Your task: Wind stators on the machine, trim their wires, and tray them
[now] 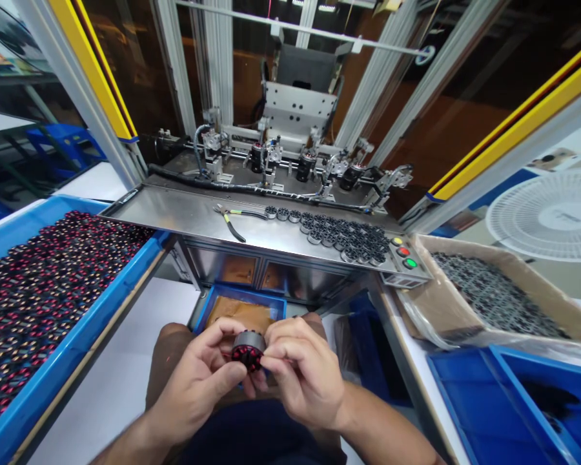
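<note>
A small round motor part (248, 349) with a dark metal ring and red windings sits between both my hands, low in the middle of the view above my lap. My left hand (196, 381) grips it from the left with thumb and fingers curled round it. My right hand (303, 374) pinches its right side with bent fingers. Both hands hang in front of the steel bench (184, 216).
A blue tray (72, 349) full of red-wound parts lies at left. Several dark metal rings (341, 234) and pliers (230, 223) rest on the steel bench. Coloured buttons (403, 252) sit at its right end. A cardboard box (508, 290) of dark parts, blue bins (513, 407) and a white fan (552, 216) stand right.
</note>
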